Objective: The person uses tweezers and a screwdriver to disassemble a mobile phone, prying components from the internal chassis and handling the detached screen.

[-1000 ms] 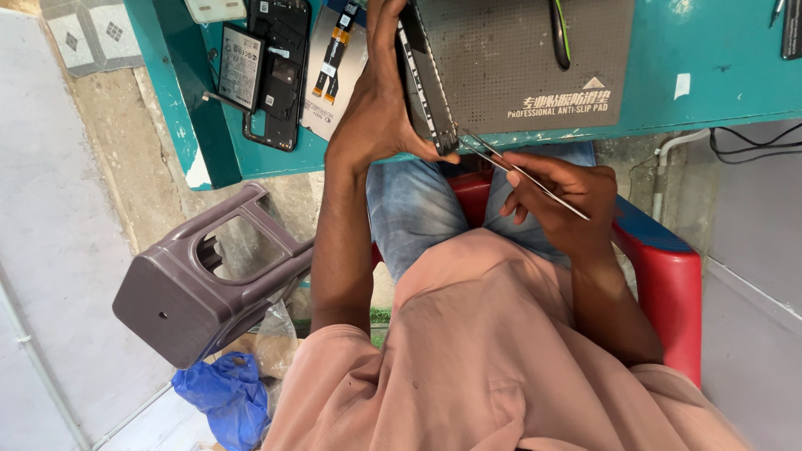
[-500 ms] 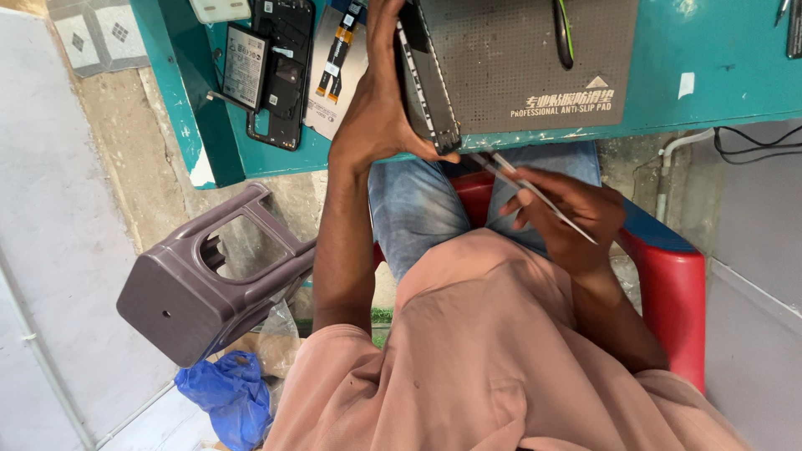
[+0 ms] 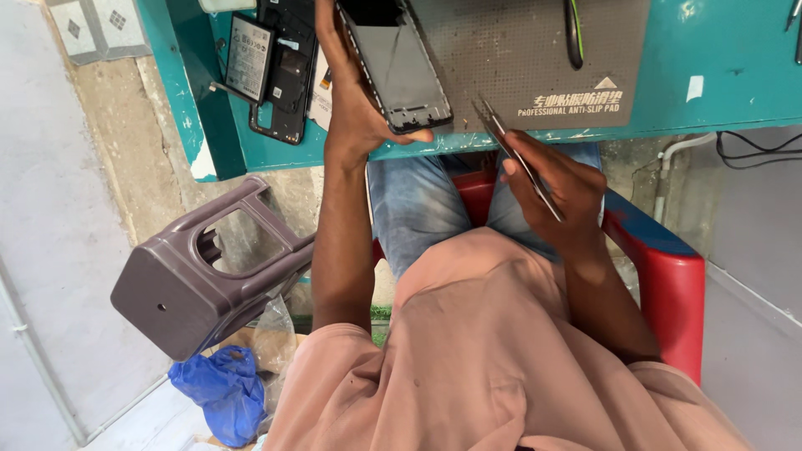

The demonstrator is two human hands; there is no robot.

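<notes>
Two phones (image 3: 393, 71) (image 3: 284, 79) (both opened), one tweezers (image 3: 518, 159), one stool (image 3: 209, 267).

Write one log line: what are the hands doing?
left hand: holds opened phone | right hand: holds tweezers | phone over grey mat

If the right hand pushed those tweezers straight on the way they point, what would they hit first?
Probably the lower edge of the opened phone that the left hand holds. The tweezers in the right hand aim up-left at it, their tips over the grey mat. Depth is unclear.
</notes>
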